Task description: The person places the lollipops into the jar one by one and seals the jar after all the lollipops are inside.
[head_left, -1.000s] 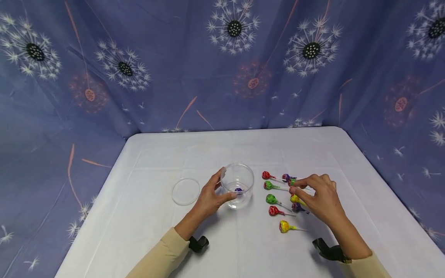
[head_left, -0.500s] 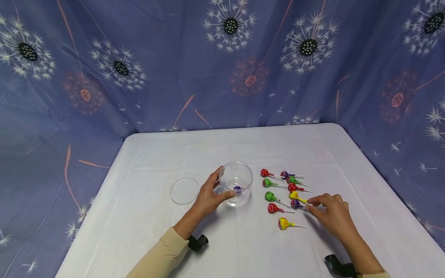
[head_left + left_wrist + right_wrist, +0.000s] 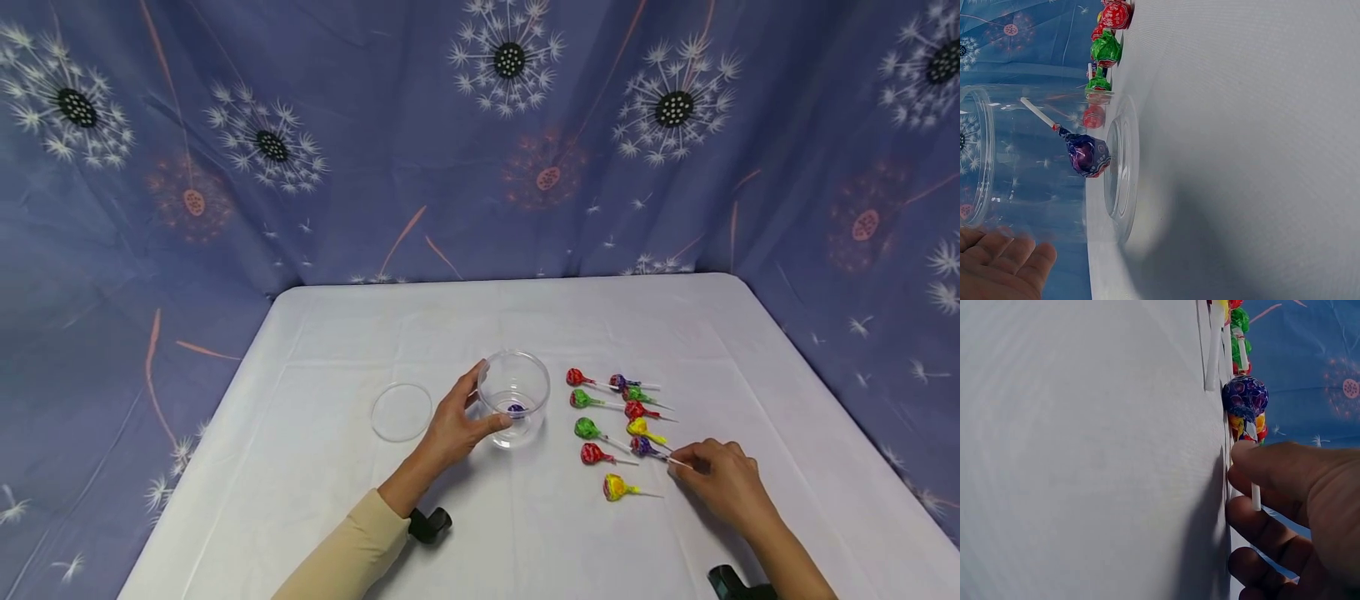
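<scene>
My left hand [image 3: 457, 427] grips a clear plastic jar [image 3: 531, 427] standing upright on the table, thumb on its near side and fingers round its left. Inside the jar, a purple-wrapped lollipop [image 3: 1087, 155] leans with its head at the bottom and its white stick pointing up. My right hand [image 3: 723, 485] pinches the stick of another purple lollipop [image 3: 1245, 397] between thumb and index finger. That lollipop's head sits at the near right of the lollipop group, just below a yellow lollipop [image 3: 641, 428].
Several red, green, purple and yellow lollipops lie right of the jar, among them a green one [image 3: 587, 429], a red one [image 3: 592, 454] and a nearer yellow one [image 3: 615, 487]. A clear round lid [image 3: 401, 412] lies left of the jar on the white-covered table [image 3: 337, 350].
My right hand has come from the red lollipop in the group's upper right toward the near right, and now pinches the purple lollipop's stick. The left hand keeps holding the jar in place.
</scene>
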`<state>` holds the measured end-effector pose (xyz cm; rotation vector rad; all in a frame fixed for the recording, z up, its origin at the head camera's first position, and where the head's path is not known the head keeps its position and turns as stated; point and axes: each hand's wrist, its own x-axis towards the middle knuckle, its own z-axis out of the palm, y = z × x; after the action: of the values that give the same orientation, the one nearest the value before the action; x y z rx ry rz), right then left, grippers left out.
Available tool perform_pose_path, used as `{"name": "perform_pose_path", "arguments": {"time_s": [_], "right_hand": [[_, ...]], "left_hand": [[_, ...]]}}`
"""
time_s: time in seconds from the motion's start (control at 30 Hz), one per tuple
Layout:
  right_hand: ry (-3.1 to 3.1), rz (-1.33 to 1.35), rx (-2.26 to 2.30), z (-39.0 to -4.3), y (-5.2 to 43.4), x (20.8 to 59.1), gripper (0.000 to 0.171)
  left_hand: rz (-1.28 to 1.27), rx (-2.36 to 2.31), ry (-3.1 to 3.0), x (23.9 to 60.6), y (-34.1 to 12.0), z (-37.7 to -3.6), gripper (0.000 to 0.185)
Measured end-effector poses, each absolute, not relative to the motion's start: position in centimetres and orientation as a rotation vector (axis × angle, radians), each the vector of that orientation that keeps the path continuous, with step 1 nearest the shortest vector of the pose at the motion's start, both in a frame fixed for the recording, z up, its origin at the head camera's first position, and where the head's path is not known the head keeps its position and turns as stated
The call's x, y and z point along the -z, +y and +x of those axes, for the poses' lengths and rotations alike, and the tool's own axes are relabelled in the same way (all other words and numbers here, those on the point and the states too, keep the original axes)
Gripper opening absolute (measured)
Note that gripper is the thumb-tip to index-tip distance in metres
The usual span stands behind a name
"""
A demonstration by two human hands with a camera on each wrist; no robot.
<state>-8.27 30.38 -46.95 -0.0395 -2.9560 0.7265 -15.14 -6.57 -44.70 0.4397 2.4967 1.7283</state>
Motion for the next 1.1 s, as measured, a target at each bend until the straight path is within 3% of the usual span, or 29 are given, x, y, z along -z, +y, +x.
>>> {"name": "perform_pose_path", "arguments": {"time_s": [0.67,1.1], "right_hand": [[-2.762,-0.024,-0.734,-7.8,30.1,46.8,0.006],[-2.629,0.060,-0.870,-9.4,27.9,42.0,0.007]], "left_hand": [[0.453,-1.711,2.508,44.7,-6.4,-15.1,0.091],[0.455,-1.707,2.514,44.6,-6.6,-15.1,0.091]]}}
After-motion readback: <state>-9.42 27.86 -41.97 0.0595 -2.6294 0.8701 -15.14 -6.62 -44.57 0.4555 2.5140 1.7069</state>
